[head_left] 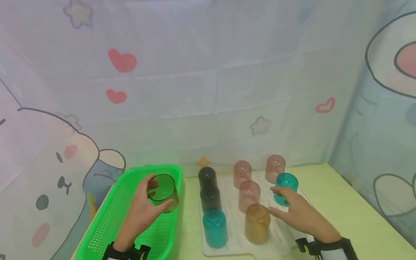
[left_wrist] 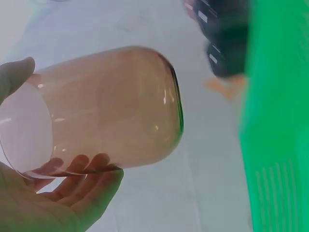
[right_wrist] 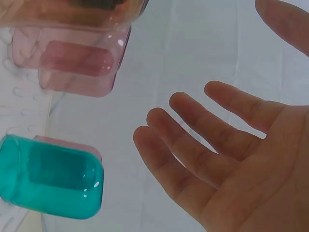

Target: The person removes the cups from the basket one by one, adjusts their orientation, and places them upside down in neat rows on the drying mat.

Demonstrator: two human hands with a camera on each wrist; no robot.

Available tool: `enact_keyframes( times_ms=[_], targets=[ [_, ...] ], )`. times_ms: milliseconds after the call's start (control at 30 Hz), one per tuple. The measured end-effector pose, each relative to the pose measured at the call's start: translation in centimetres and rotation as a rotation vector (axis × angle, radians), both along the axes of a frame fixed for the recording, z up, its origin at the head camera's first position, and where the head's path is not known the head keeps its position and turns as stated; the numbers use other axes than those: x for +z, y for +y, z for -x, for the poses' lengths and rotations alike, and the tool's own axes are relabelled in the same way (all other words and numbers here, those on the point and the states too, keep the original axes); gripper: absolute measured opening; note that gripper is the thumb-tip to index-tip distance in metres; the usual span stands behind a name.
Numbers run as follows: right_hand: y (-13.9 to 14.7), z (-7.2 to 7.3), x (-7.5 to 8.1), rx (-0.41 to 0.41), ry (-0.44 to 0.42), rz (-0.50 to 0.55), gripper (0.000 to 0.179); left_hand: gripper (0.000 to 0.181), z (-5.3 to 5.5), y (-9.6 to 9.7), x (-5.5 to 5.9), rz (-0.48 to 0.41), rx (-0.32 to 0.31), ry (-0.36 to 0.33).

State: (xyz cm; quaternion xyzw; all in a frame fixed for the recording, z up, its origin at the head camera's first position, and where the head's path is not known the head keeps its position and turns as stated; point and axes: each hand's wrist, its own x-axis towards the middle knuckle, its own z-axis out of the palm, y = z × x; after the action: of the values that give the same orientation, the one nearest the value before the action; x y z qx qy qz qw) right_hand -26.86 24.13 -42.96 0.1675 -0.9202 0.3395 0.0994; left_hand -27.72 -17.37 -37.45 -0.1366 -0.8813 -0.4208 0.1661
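Note:
My left hand [head_left: 139, 211] holds a see-through brownish-pink tumbler [left_wrist: 111, 111] between thumb and fingers, mouth up, above the green basket [head_left: 178, 220]. In the head view the basket's green shows through the tumbler. My right hand [head_left: 300, 213] hovers over the right side of the white ridged tray [head_left: 234, 233], fingers spread and holding nothing. Nearest to it are an upside-down amber tumbler [head_left: 257, 225] and a teal tumbler [head_left: 287, 180], partly behind its fingers. The right wrist view shows its open palm [right_wrist: 260, 164] beside the teal tumbler [right_wrist: 58, 179].
More tumblers stand upside down on the tray: dark grey ones [head_left: 210, 198] and a teal one [head_left: 215, 229] on the left, pink ones [head_left: 249, 196] in the middle and at the back. A printed cloth [head_left: 195, 108] hangs behind the pale yellow table [head_left: 338, 195].

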Motion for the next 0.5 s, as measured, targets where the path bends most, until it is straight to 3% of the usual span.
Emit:
enact_keyframes(
  times_ms=[100, 233, 500],
  targets=[
    [-0.4, -0.2, 0.2, 0.013, 0.033, 0.003, 0.066, 0.085, -0.4, 2.1, -0.2, -0.104, -0.046, 0.026],
    [-0.9, -0.5, 0.4, 0.014, 0.066, 0.014, 0.062, 0.082, -0.6, 4.8, -0.5, -0.279, -0.154, 0.04],
    [-3.3, -0.8, 0.9, 0.109, 0.112, 0.147, 0.057, 0.075, -1.0, 10.2, -1.0, -0.529, -0.339, 0.043]
  ],
)
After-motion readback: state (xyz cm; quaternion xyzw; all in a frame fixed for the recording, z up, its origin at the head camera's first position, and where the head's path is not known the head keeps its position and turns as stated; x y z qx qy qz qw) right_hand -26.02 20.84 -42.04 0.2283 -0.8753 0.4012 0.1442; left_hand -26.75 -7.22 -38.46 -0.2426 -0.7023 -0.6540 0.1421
